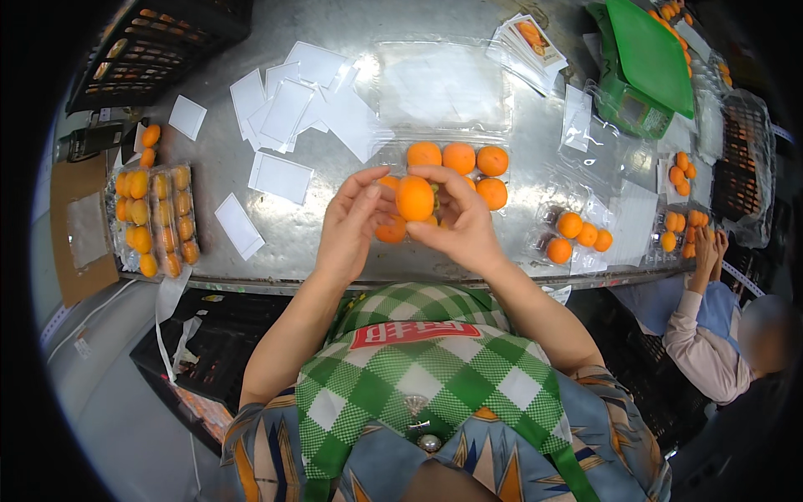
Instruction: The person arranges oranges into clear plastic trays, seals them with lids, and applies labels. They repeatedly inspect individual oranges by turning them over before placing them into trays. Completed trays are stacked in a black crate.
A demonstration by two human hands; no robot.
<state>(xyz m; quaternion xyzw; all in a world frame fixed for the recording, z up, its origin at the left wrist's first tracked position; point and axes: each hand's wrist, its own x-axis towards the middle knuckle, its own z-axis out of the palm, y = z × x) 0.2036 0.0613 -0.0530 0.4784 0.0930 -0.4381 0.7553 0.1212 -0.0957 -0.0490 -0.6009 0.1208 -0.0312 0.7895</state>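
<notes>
Over the table's front edge, a round orange fruit (414, 198) is raised between my two hands. My right hand (463, 223) grips it with thumb below and index finger above. From the other side my left hand (351, 219) cups it, some fingertips reaching behind it. A small green bit (435, 190), perhaps a stem, shows beside the fruit. Beneath my hands lies a clear plastic clamshell tray (509, 150) holding several orange fruits (458, 158); my hands hide part of it. Its clear lid (443, 85) lies folded back, away from me.
White cards (285, 113) are scattered left of the lid; picture cards (533, 47) lie right. Filled fruit packs (166, 219) stand at the left edge. Loose fruits (586, 234) and a green basket (649, 63) are rightward. A co-worker's hands (707, 251) handle fruit far right.
</notes>
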